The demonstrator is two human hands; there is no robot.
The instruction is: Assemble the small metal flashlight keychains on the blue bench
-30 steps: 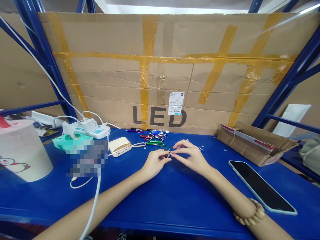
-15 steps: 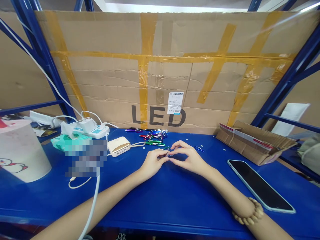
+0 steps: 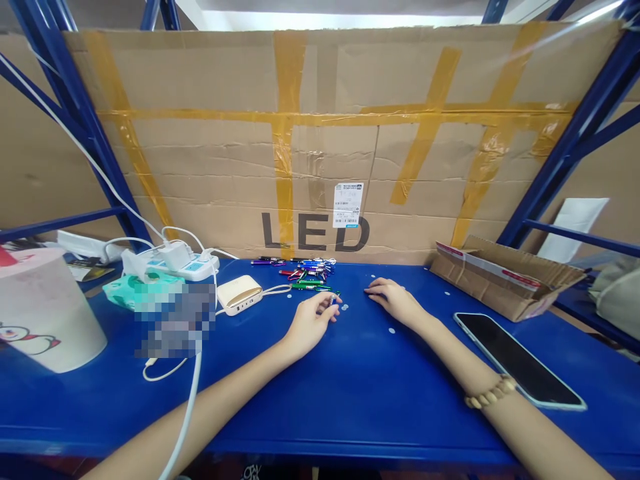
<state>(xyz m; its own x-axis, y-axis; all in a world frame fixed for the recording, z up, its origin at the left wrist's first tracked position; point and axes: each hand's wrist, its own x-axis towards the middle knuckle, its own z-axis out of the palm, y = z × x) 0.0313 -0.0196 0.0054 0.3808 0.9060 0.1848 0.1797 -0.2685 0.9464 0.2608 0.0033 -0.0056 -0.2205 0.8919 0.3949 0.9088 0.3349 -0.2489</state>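
My left hand [image 3: 311, 321] is closed, thumb and fingertips pinching a small blue-and-silver piece [image 3: 333, 301]; most of it is hidden by the fingers. Just beyond lies a pile of coloured pens [image 3: 311, 271], some with carabiner-like clips, in purple, black, red, blue and green. A green pen [image 3: 307, 287] lies nearest that hand. Apart from it, to the right, my right hand [image 3: 397, 303] is palm down low over the blue tabletop [image 3: 350, 387]. Its fingers reach out to the left with gaps between them, and nothing shows in them. What lies under its palm is hidden.
Left of the pens sit a cream power bank [image 3: 240, 295] with a strap, a tissue pack [image 3: 143, 288], a power strip [image 3: 197, 268] and a white bucket [image 3: 50, 313]. At right are an open cardboard box [image 3: 505, 280] and a phone [image 3: 520, 360]. A large cardboard sheet [image 3: 225, 167] stands behind.
My hands have come apart. The right has moved right and lowered to the tabletop, covering where a small blue clip-like thing lay. The left stays near the pens, still pinching its small piece.
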